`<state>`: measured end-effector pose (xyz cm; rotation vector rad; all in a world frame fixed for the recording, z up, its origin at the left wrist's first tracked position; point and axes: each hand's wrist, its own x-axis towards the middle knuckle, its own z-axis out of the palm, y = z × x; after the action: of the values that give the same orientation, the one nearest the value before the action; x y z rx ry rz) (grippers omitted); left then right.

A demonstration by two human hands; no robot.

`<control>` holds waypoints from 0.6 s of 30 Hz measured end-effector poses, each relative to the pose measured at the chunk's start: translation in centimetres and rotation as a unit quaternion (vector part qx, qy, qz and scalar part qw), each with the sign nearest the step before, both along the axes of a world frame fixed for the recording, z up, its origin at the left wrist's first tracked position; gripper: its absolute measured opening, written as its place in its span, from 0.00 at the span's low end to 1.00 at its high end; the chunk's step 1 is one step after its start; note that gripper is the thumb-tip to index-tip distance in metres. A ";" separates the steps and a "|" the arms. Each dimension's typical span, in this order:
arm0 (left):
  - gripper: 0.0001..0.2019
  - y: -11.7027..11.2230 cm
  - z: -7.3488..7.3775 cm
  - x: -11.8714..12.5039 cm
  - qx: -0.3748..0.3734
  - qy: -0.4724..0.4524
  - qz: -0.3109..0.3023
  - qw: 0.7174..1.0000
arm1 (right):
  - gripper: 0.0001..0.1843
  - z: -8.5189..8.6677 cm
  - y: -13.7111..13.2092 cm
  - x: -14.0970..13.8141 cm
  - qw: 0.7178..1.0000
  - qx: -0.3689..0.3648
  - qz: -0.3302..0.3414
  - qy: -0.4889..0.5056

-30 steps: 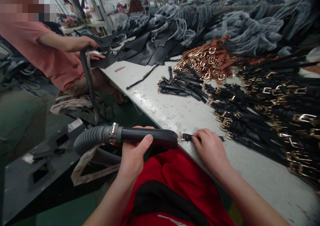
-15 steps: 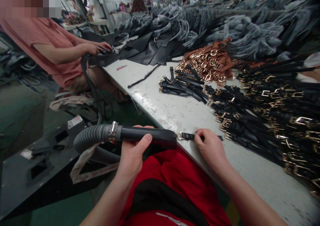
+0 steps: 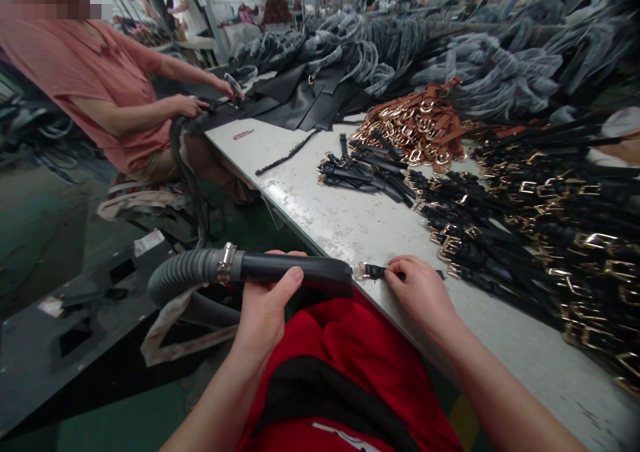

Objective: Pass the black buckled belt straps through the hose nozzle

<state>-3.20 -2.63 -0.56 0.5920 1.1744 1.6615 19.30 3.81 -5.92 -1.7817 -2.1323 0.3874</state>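
My left hand [image 3: 267, 305] is wrapped round a black nozzle [image 3: 295, 271] that ends a grey ribbed hose [image 3: 183, 275]; the nozzle's tip points at the table's near edge. Just past the tip lies a short black strap with a gold buckle [image 3: 374, 271]. My right hand [image 3: 420, 292] presses that strap flat on the white table [image 3: 345, 222], fingers closed down on it. A red cloth [image 3: 350, 352] covers my lap below both hands.
Heaps of black buckled straps [image 3: 540, 232] fill the right of the table, with a smaller pile [image 3: 360, 169] and brown straps [image 3: 420, 122] farther back. Grey bundles [image 3: 450, 59] lie beyond. A person in a pink shirt [image 3: 95, 85] works at the left end.
My hands and the nozzle have hardly moved. The person in pink has shifted both hands farther along the black material on the table.
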 end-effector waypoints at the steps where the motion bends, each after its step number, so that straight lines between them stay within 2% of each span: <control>1: 0.16 -0.1 0.0 0.0 0.002 -0.001 -0.002 1.000 | 0.12 0.3 0.0 -0.2 1.000 0.000 0.002 -0.031; 4: 0.16 -0.2 0.0 0.0 0.006 -0.001 -0.010 1.000 | 0.12 1.1 0.1 -0.8 0.994 -0.007 0.001 -0.110; 7: 0.16 -0.5 0.1 -0.2 0.006 -0.004 -0.010 1.000 | 0.12 1.2 0.1 -1.0 0.993 -0.025 -0.008 -0.119; 11: 0.18 -0.9 0.3 -0.4 0.002 -0.014 -0.002 1.000 | 0.10 0.5 0.2 -0.3 0.999 -0.045 -0.027 -0.006; 14: 0.19 -1.1 0.3 -0.5 0.001 -0.019 0.004 1.000 | 0.10 -0.1 0.2 0.5 0.992 -0.067 -0.044 0.095; 18: 0.19 -1.2 0.2 -0.4 0.003 -0.017 0.000 1.000 | 0.10 -0.2 0.2 1.2 0.985 -0.077 -0.059 0.144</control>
<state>-3.61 -3.86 -0.33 0.5649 1.1457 1.6692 20.50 4.05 -6.09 -1.7978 -1.8311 0.7478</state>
